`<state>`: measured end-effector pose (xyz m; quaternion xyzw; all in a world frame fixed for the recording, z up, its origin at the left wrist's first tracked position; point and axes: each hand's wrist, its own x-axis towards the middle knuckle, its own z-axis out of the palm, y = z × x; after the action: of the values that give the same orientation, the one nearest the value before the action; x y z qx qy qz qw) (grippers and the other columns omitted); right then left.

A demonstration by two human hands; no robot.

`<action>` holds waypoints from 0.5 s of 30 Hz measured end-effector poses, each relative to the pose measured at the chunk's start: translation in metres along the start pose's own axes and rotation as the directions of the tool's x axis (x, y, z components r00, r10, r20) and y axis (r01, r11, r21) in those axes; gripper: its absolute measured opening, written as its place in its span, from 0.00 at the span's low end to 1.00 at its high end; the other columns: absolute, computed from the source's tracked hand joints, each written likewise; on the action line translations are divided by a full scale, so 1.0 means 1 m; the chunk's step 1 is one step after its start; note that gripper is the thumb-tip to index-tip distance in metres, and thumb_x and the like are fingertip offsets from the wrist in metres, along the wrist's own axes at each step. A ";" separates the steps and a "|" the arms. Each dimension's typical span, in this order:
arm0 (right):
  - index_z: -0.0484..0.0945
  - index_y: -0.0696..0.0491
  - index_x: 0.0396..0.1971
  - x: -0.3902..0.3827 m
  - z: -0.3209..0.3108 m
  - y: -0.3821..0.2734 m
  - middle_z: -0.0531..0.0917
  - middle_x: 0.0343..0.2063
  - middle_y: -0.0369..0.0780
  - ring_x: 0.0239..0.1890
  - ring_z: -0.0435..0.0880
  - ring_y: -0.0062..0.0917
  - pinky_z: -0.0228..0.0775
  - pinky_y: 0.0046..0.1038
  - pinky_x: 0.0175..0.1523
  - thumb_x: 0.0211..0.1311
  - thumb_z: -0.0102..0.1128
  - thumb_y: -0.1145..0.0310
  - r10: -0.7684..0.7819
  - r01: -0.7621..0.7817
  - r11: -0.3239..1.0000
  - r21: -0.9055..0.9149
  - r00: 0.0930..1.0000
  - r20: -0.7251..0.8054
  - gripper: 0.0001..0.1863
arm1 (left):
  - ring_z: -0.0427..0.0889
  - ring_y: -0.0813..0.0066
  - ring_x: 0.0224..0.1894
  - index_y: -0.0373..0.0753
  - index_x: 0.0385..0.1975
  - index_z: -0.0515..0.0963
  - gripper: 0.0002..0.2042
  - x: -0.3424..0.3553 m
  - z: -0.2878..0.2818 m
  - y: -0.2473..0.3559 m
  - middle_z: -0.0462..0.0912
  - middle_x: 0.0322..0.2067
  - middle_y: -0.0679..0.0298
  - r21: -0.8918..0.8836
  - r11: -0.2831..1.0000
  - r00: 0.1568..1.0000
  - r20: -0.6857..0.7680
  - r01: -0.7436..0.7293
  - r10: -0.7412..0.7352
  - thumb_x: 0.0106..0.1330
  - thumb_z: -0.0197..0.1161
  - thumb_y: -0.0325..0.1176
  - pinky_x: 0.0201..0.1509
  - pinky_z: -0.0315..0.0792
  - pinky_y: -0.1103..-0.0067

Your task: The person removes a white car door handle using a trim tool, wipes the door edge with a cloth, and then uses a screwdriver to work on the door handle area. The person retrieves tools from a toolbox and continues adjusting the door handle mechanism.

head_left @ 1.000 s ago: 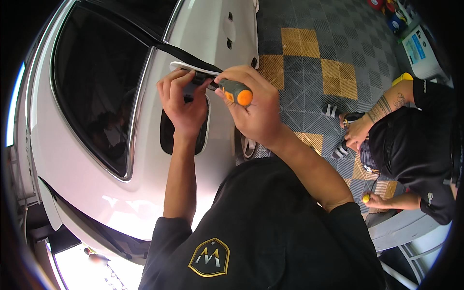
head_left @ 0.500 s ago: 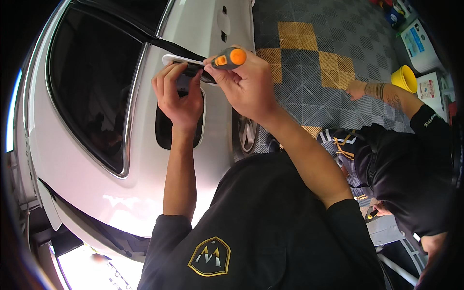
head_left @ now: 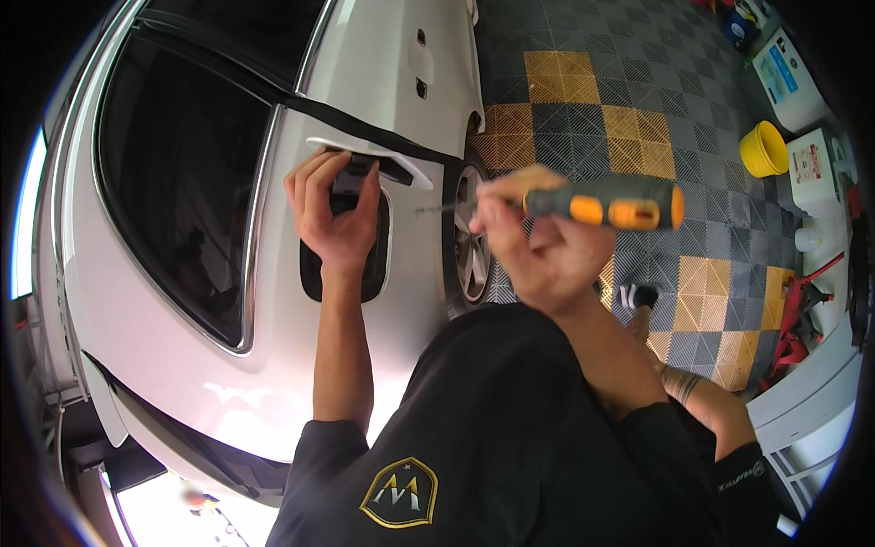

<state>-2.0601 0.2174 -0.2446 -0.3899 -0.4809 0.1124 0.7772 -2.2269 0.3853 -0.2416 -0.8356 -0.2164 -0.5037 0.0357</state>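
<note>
My right hand [head_left: 550, 255] grips a screwdriver [head_left: 609, 204] with a black and orange handle, slightly blurred. Its thin shaft points left toward the white car's side, apart from the flap. My left hand [head_left: 334, 214] is closed on the white flap [head_left: 407, 170], thumb and fingers on its black inner side. This looks like a fuel filler flap, standing out from the body. Below it is a dark rounded opening [head_left: 373, 278] in the car body [head_left: 273, 383], partly covered by my left hand and wrist.
A dark side window [head_left: 182, 173] lies left of my hands, and a wheel [head_left: 471, 232] to the right. Grey and yellow tiles [head_left: 638, 137] cover the floor. A yellow bucket [head_left: 764, 149] and white containers stand far right. A co-worker's tattooed arm [head_left: 697, 397] shows at lower right.
My right hand has drawn the screwdriver away from the flap, to the right and nearer me. My left hand stays on the flap. The co-worker has moved down toward the lower right.
</note>
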 end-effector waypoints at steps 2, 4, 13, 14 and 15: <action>0.79 0.61 0.34 -0.020 -0.003 -0.002 0.84 0.28 0.41 0.24 0.83 0.18 0.75 0.19 0.28 0.60 0.64 0.83 0.054 -0.055 0.997 -0.052 0.998 -0.016 0.04 | 0.81 0.60 0.45 0.36 0.38 0.81 0.19 -0.002 -0.002 0.002 0.85 0.39 0.60 0.000 1.000 1.000 0.024 0.000 0.000 0.44 0.78 0.20 0.52 0.74 0.70; 0.79 0.57 0.33 -0.031 0.000 0.000 0.84 0.26 0.37 0.19 0.78 0.13 0.68 0.17 0.22 0.57 0.68 0.81 0.100 -0.102 0.995 -0.022 0.992 -0.078 0.07 | 0.81 0.62 0.44 0.36 0.37 0.80 0.19 -0.004 -0.009 0.001 0.85 0.38 0.62 0.010 1.000 0.999 0.045 0.007 -0.008 0.43 0.77 0.20 0.50 0.75 0.72; 0.71 0.62 0.40 -0.030 0.002 -0.004 0.85 0.32 0.48 0.34 0.90 0.25 0.84 0.23 0.40 0.62 0.61 0.82 0.288 -0.289 0.957 -0.004 0.953 0.097 0.10 | 0.79 0.64 0.43 0.35 0.38 0.80 0.20 -0.008 -0.010 -0.010 0.84 0.38 0.60 -0.061 0.998 0.998 0.066 0.004 0.000 0.43 0.79 0.20 0.47 0.73 0.74; 0.72 0.62 0.41 -0.028 0.005 -0.004 0.85 0.32 0.48 0.34 0.90 0.25 0.84 0.23 0.41 0.62 0.61 0.82 0.290 -0.292 0.956 0.017 0.953 0.087 0.09 | 0.79 0.64 0.42 0.34 0.38 0.80 0.20 -0.009 -0.009 -0.010 0.84 0.38 0.60 -0.078 0.997 0.998 0.063 0.013 -0.008 0.43 0.79 0.20 0.47 0.73 0.74; 0.73 0.63 0.41 -0.026 0.009 -0.005 0.86 0.33 0.49 0.34 0.90 0.25 0.84 0.23 0.41 0.62 0.61 0.81 0.290 -0.293 0.955 0.038 0.954 0.077 0.09 | 0.79 0.65 0.42 0.34 0.38 0.80 0.20 -0.009 -0.009 -0.010 0.84 0.38 0.60 -0.095 0.995 0.998 0.058 0.023 -0.017 0.43 0.79 0.20 0.47 0.73 0.74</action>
<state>-2.0815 0.2042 -0.2562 -0.4332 -0.4425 0.2513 0.7439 -2.2416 0.3887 -0.2468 -0.8482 -0.2014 -0.4897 -0.0155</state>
